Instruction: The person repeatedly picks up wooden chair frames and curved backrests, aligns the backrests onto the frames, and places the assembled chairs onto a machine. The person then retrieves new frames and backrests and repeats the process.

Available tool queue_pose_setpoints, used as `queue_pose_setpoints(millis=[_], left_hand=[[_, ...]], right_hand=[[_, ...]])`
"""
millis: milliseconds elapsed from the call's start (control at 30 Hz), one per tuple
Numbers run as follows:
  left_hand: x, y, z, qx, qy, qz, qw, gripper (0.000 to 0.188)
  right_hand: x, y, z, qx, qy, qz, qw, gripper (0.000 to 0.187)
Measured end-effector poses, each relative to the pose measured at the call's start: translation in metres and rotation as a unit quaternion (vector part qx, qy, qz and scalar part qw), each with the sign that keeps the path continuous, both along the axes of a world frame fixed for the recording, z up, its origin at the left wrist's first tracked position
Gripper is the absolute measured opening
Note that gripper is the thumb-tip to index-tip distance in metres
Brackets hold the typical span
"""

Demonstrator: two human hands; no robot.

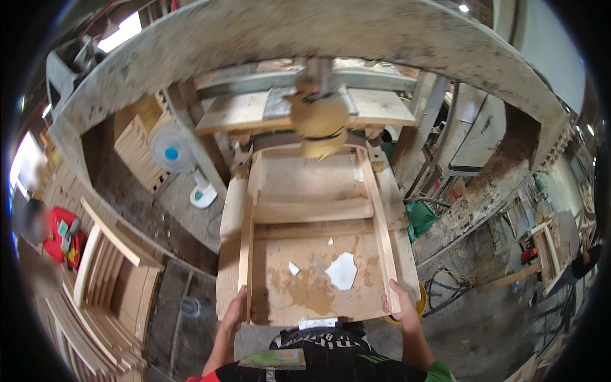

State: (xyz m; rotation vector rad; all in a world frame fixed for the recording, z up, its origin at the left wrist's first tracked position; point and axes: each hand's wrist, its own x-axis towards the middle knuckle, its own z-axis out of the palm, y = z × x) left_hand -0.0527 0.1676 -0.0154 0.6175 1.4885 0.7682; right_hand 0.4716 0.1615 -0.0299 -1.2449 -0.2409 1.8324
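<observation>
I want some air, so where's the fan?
In the head view, the fan is at left, beside a slanted post, left of the wooden frame.

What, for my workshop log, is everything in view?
Wooden frame: one, pale, centre
Board: one, light brown, beneath frame
Fragments: at least three, white, on board
Blurred object: one, tan, upper centre
Arched structure: one, grey, overhead
Fan: one, mostly white, left
Bag-like item: one, green, right of board
Round container: one, yellow, lower right
Wooden parts: several, pale, stacked left
Person: one or more, red top, left
Left hand: one, bare, gripping frame, left
Right hand: one, bare, gripping frame, right
</observation>
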Motion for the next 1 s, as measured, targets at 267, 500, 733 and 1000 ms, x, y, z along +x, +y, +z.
queue_pose_setpoints(millis=[267,500,733,1000], left_hand=[[-0.027,-0.011,0.052,0.038,-0.104,-0.032,0.993,0.054],[-0.041,-0.021,0.111,0.07,-0.082,-0.044,0.993,0.051],[-0.037,-0.036,0.137,0.125,-0.069,-0.035,0.989,0.047],[-0.022,-0.052,0.16,0.12,-0.028,0.021,0.992,0.052]], right_hand=[[-0.002,-0.01,0.056,0.014,-0.008,0.01,1.0,0.047],[-0.008,-0.021,0.126,0.078,-0.066,0.028,0.994,0.051],[-0.005,-0.031,0.155,0.095,-0.073,0.037,0.992,0.052],[-0.003,-0.045,0.17,0.128,-0.09,0.032,0.987,0.053]])
